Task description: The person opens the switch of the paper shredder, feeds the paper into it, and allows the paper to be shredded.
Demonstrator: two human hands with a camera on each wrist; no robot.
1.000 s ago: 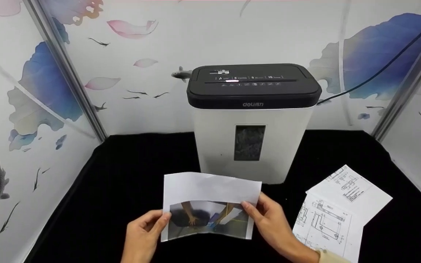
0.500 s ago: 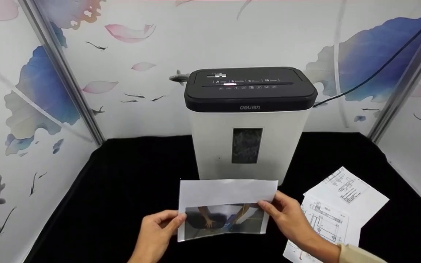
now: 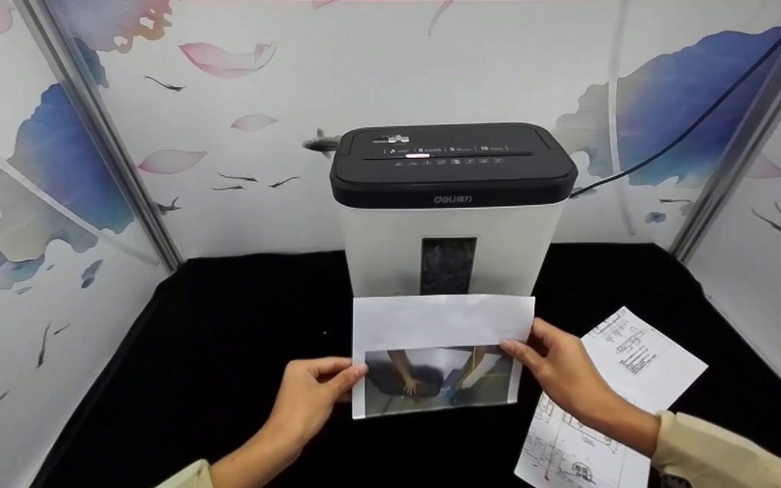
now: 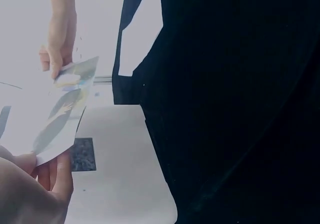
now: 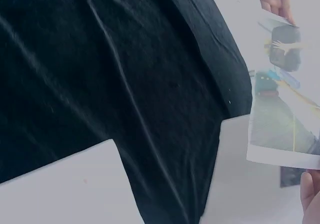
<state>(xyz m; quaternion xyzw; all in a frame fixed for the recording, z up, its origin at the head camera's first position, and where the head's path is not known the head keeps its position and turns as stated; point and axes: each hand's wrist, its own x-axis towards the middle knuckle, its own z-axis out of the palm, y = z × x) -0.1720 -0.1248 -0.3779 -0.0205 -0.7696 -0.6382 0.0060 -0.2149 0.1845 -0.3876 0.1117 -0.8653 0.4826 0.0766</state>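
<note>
Both hands hold one sheet of paper [image 3: 443, 322] by its side edges, in front of the shredder. Its upper part is blank white and a colour photo of hands over a dark object is printed below. The left hand [image 3: 316, 396] pinches the left edge between thumb and fingers; the right hand [image 3: 563, 366] pinches the right edge. In the left wrist view the sheet [image 4: 60, 114] stretches between the two hands. The paper shredder [image 3: 390, 251] is white with a black top and a narrow feed slot; the sheet overlaps its lower front in the head view.
Sheets with line drawings [image 3: 645, 352] lie on the black cloth [image 3: 262, 318] at the right, partly behind the right forearm. A black cable [image 3: 689, 135] runs from the shredder up to the right. Printed white panels [image 3: 248, 203] with metal posts enclose the back and sides.
Both hands have carried the sheet to the right, then up, so it now covers the shredder's lower front. The sheet looks flatter than before. The head view has shifted slightly.
</note>
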